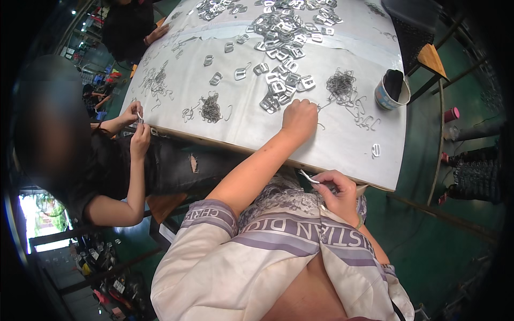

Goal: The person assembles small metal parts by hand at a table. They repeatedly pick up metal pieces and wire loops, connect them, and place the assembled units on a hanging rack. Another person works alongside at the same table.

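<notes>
My left hand (300,120) reaches over the white table, fingers closed, its knuckles up. It is between a heap of flat silver metal buckles (278,85) and a tangled pile of thin wire hooks (341,84). Whatever its fingertips hold, if anything, is hidden; loose wire hooks lie just to its right. Below the table's near edge, over my lap, my right hand (340,192) pinches a silver metal buckle (308,177) between thumb and fingers. That buckle appears almost edge-on, tilted up to the left.
More wire hooks (210,108) are piled at the left. A single buckle (376,150) lies near the right edge, and a white tub (386,95) with something dark inside stands behind it. A co-worker's hands (136,125) handle a small piece at the left edge; another person's hand (156,34) rests farther back.
</notes>
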A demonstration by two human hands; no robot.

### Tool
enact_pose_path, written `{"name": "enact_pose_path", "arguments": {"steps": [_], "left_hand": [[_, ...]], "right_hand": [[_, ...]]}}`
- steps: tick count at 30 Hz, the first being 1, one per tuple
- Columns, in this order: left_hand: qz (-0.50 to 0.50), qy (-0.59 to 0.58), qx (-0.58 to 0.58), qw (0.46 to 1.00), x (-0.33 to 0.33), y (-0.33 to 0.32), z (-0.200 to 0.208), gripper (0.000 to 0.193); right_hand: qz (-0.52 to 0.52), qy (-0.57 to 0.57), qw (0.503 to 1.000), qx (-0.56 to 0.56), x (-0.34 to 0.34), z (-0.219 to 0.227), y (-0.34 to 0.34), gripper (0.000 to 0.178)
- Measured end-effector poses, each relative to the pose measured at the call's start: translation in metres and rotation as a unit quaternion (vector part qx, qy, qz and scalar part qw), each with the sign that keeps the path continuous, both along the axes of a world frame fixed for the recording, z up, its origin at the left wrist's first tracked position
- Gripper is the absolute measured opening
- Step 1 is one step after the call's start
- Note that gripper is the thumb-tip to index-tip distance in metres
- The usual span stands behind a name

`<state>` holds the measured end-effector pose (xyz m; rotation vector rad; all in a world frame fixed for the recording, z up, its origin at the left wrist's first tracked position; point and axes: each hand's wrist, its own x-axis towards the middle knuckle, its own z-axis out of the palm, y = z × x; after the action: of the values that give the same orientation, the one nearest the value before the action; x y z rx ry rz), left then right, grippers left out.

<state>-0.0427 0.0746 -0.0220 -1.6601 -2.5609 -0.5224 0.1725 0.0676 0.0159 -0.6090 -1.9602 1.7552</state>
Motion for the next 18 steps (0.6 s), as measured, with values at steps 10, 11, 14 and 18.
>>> {"name": "enact_pose_path", "arguments": {"steps": [10,11,14,18], "left_hand": [[-0.040,0.078,-0.098,0.991,0.014,0.027,0.016,0.006],[-0.042,0.082,-0.092,0.991,0.010,0.029,0.014,0.006],[-0.041,-0.019,-0.030,0.999,-0.012,0.026,0.009,0.007],[0.000,-0.366,0.095,0.926,-0.024,0.007,0.014,0.011]], "right_hand": [[-0.026,-0.001,1.000,-0.014,0.001,-0.002,-0.005,0.013],[-0.028,0.001,1.000,-0.014,0.001,-0.002,-0.005,0.013],[-0.039,0.000,0.999,-0.010,0.001,-0.002,-0.007,0.012],[-0.059,-0.005,0.997,-0.052,0.003,-0.003,-0.009,0.010]]}}
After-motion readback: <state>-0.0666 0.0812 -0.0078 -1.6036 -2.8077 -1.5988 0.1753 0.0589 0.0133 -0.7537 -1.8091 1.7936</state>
